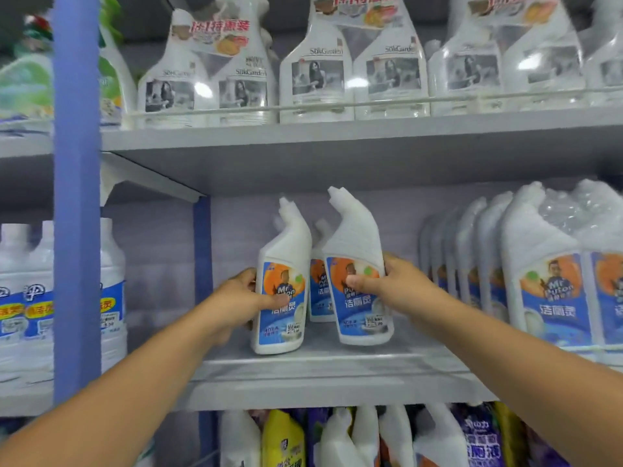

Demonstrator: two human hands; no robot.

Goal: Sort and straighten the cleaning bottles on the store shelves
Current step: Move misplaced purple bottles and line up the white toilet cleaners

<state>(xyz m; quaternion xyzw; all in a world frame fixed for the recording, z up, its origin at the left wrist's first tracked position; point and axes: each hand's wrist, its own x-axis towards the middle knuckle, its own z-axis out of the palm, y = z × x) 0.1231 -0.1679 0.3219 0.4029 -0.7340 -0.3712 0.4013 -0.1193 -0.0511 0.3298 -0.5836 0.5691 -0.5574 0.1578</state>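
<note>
Two white angled-neck toilet cleaner bottles with blue and orange labels stand out from the rest on the middle shelf [323,372]. My left hand [241,298] grips the left bottle [281,284], thumb across its label. My right hand [387,281] grips the right bottle [357,264], which is tilted and lifted slightly off the shelf. A third matching bottle [318,291] stands behind and between them. A tight row of the same bottles [546,274] fills the shelf's right side.
Clear spray bottle twin-packs [317,72] line the top shelf behind a wire rail. A blue upright post [77,197] divides the bays; large white jugs [20,298] stand to its left. Mixed white, yellow and purple bottles [337,439] fill the lower shelf.
</note>
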